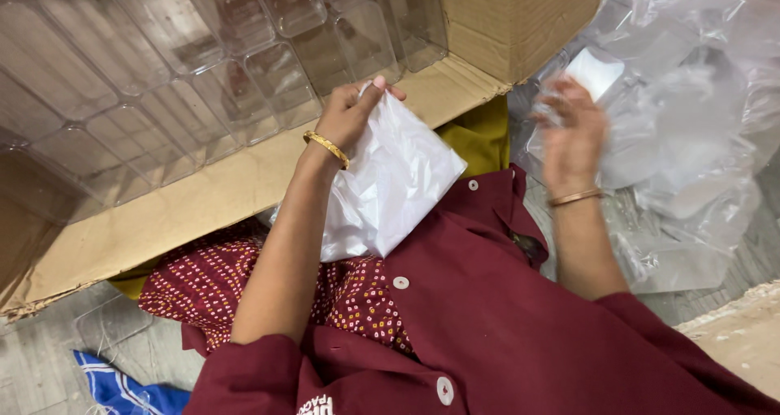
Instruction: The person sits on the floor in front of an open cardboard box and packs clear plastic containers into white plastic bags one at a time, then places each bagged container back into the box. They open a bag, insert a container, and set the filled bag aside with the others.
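The left hand (351, 112) pinches the top edge of a white plastic bag (388, 183) between thumb and fingertips, so the bag hangs down over the person's lap, against the maroon coat (487, 301). The bag looks very light and limp: it sags under its own weight and folds wherever it is not held. The film is thin and probably slick, so a pinch at the rim, as now, seems the surest hold; a grip lower down would likely only bunch it. It should not break if dropped, though it could tear on a sharp edge.

The bag is milky white, slightly shiny, creased all over, roughly rectangular, with its lower corner pointing toward the coat's buttons.

The right hand (573, 134) is blurred. Its fingers are curled around a small white piece (595, 71) at the edge of a heap of clear plastic wrap (691, 122); whether they press it firmly or only touch it, I cannot tell. That piece looks flat and light, and may be stiffer than the bag.

Above the left hand, a cardboard box (520, 17) lies open, its flap (203, 195) stretching down toward the left edge of the view. Clear plastic trays (162, 65) with rows of moulded pockets fill the box; they look rigid but thin. Both wrists wear gold bangles (327, 147). A blue cloth (122, 391) lies on the floor near the lower left corner.
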{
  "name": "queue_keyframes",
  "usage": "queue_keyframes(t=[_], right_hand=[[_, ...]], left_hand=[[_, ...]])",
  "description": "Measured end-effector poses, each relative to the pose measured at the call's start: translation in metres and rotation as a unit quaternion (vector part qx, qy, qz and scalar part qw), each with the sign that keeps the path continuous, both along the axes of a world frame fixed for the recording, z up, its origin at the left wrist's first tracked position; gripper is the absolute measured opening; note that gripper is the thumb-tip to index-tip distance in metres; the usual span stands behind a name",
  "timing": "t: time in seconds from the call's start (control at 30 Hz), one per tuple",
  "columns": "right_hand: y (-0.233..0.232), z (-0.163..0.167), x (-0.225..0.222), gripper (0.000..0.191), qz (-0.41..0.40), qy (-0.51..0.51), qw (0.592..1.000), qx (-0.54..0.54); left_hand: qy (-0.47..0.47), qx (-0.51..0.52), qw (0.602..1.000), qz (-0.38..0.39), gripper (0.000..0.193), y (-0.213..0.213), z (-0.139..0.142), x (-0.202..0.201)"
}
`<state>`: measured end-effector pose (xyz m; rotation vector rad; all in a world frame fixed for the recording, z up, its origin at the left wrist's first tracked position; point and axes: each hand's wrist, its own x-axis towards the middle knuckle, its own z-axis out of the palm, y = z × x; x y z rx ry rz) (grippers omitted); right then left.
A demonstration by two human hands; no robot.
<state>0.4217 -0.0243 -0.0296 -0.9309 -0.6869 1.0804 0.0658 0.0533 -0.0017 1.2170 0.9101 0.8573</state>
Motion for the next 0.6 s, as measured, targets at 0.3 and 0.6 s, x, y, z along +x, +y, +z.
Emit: queue_keyframes(t=[0.3, 0.6], right_hand=[[0.03, 0.018, -0.147, 0.017, 0.206, -0.184, 0.96, -0.041], [0.04, 0.014, -0.149, 0.007, 0.178, -0.257, 0.95, -0.001]], left_hand=[[-0.03, 0.051, 0.997, 0.041, 0.032, -0.005, 0.004, -0.006], [-0.038, 0.043, 0.995, 0.08, 0.029, -0.003, -0.02, 0.002]])
